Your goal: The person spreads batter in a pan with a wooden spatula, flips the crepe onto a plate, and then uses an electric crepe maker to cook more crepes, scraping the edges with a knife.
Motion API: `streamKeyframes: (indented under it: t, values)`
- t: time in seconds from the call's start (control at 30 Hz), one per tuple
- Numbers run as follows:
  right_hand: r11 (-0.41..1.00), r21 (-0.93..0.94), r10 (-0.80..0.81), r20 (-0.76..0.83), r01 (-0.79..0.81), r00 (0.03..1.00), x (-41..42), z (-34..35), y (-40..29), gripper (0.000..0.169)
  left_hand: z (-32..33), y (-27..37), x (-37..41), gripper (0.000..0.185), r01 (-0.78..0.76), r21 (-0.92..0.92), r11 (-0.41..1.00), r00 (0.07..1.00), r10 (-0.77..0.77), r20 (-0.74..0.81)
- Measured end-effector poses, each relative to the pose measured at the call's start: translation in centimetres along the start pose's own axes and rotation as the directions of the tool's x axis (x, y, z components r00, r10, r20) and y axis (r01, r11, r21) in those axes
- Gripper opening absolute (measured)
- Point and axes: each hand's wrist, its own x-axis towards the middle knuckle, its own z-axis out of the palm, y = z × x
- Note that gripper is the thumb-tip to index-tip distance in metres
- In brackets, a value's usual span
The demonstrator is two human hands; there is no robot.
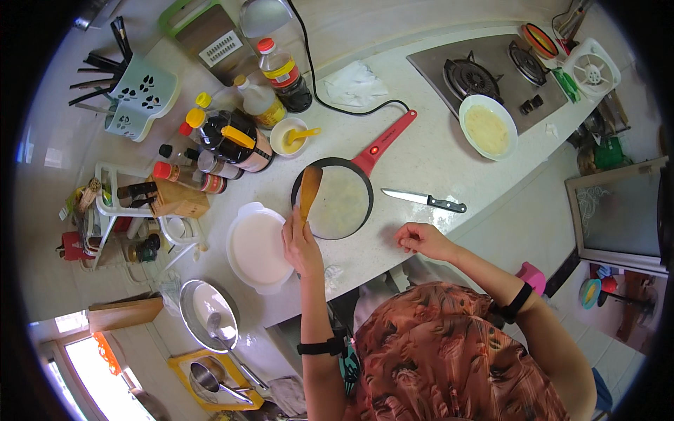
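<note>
My left hand (304, 247) grips the handle of a wooden spatula (311, 189), whose blade lies over the left side of an electric crepe pan (341, 202). A thin pale layer covers the pan's surface, and a light glows on its red handle. Close to the counter's front edge, my right hand (418, 240) has its fingers curled; whether it holds anything cannot be told. A kitchen knife (424, 200) lies right of the pan. Beside my left hand stands a white plastic basin (259, 250) of pale liquid.
Sauce bottles (231, 139) and a small bowl (288, 137) with a yellow brush stand behind the pan. A plate of thin pancakes (488, 128) overlaps the gas hob (489, 79). A metal bowl (209, 316) with a ladle stands at lower left. A black cord (314, 79) runs to the pan's handle.
</note>
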Motion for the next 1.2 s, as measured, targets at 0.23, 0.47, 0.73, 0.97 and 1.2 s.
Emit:
streamKeyframes:
  t: [0.23,0.47,0.73,0.97,1.2]
  values:
    - [1.000,-0.013,0.024,0.027,-0.024,0.999,0.0,0.1,0.6,0.020,1.4,-2.5,-1.7,0.037,-0.034,-0.019,0.999,0.999,0.034,-0.005]
    - [0.999,-0.044,0.015,0.035,-0.013,0.999,-0.2,0.1,-0.3,0.019,1.7,-3.2,-1.9,0.024,0.018,-0.085,0.996,0.998,-0.023,-0.063]
    - [0.999,-0.051,-0.001,0.030,0.003,1.000,-0.1,0.0,-0.8,0.019,2.4,-3.0,-2.5,0.020,0.014,-0.143,0.990,0.990,-0.034,-0.137]
    - [0.996,-0.089,0.002,0.019,-0.001,1.000,-0.4,0.5,-2.3,0.019,1.3,-1.5,-2.3,0.016,0.146,-0.238,0.960,0.976,-0.179,-0.123]
    - [0.885,-0.283,-0.354,0.104,0.369,0.930,1.1,5.4,-7.5,0.026,-0.7,1.0,-3.8,0.023,0.605,-0.792,-0.086,0.716,-0.378,0.588]
